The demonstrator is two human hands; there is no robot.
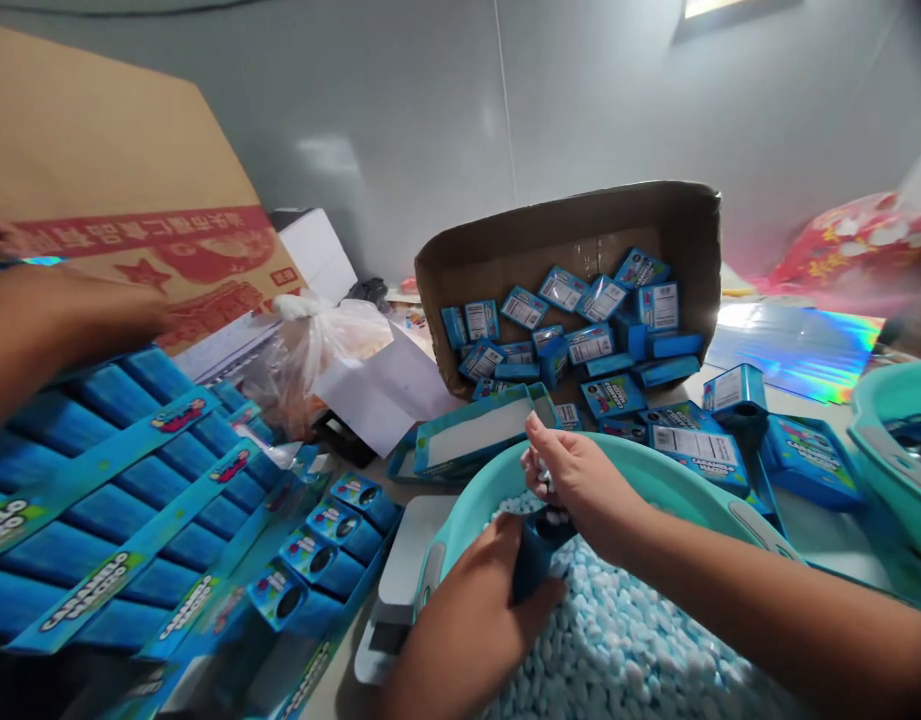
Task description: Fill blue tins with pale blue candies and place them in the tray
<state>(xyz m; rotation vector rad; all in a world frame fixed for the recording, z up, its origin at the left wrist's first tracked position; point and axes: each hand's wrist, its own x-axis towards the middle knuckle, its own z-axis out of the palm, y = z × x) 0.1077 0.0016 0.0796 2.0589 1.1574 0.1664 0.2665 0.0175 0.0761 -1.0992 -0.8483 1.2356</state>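
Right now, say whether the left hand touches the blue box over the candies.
Touching: the head view shows the left hand curled around the blue box.

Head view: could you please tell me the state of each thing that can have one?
Left hand: closed around a box
Box: held above candies
Right hand: closed on candies
Middle tub: open, partly filled with candies
Right tub: open, holding dark items
Middle carton: open, boxes jumbled inside
Left trays: packed with boxes
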